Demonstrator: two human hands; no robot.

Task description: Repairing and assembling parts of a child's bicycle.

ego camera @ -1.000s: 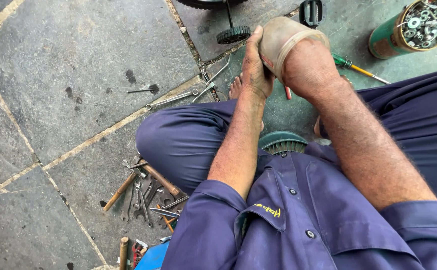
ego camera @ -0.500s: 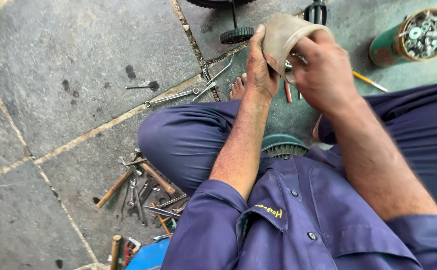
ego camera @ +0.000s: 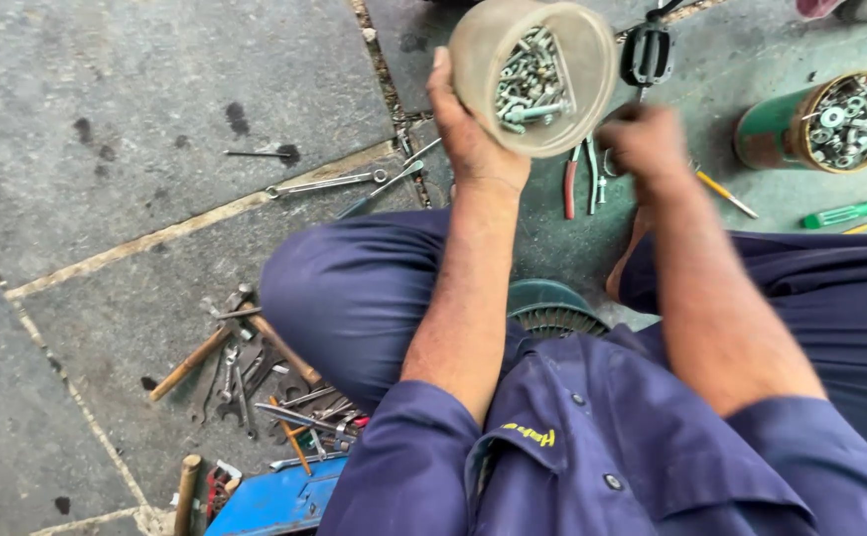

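Note:
My left hand [ego camera: 468,134] grips a translucent plastic jar [ego camera: 537,74] tilted toward me, its mouth open, showing several bolts and nuts inside. My right hand [ego camera: 647,144] is just right of the jar, blurred with motion, fingers curled, and I cannot tell if anything small is pinched in it. Both hands are raised over the stone floor in front of my crossed legs in blue trousers. Red-handled pliers [ego camera: 572,184] lie on the floor under the jar.
A green can [ego camera: 781,129] full of nuts and washers stands at right, with screwdrivers [ego camera: 850,211] beside it. Spanners [ego camera: 329,184] lie ahead left. A heap of tools [ego camera: 250,372] and a blue box [ego camera: 274,501] sit at my left. A green stool [ego camera: 547,308] is under me.
The right hand has come off the jar's mouth and moved right. The left hand has tipped the jar so its opening with the bolts now faces me.

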